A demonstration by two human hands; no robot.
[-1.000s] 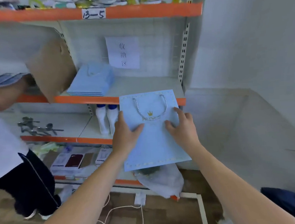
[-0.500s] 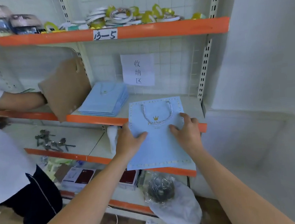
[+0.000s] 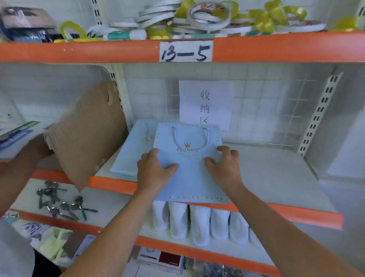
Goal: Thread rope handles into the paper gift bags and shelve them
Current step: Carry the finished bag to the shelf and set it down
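Hands: left hand (image 3: 155, 170) and right hand (image 3: 224, 164) each pinch a side edge of the light blue gift bag (image 3: 190, 170), thumbs on top, fingers curled round the edge
Gift bag: lies flat, front up, gold crown print showing; far part over the stack of blue bags (image 3: 132, 155), near edge overhanging the orange shelf lip (image 3: 292, 213)
Rope handle: one silver-white rope handle (image 3: 191, 141) threaded through the top of the bag, looped flat on its face
Surface: white shelf board (image 3: 273, 170) with orange front lip, white grid back panel, slotted uprights at both sides
Room: white wall to the right; upper shelf tagged "13-5" (image 3: 185, 51); paper sign (image 3: 206, 102) on the back panel behind the bags
Counts: two hands on one bag; one stack of bags; about six white bottles (image 3: 203, 223) in a row on the shelf below; a pile of tape rolls (image 3: 189, 20) above, too jumbled to count; several metal spoons (image 3: 60, 202) lower left
Other person: a hand (image 3: 36, 147) at left holds a sheet of brown cardboard (image 3: 87, 132)
Change: half a second ago the bag hung over the shelf's front edge to the right of the stack; now it is further in and partly over the stack
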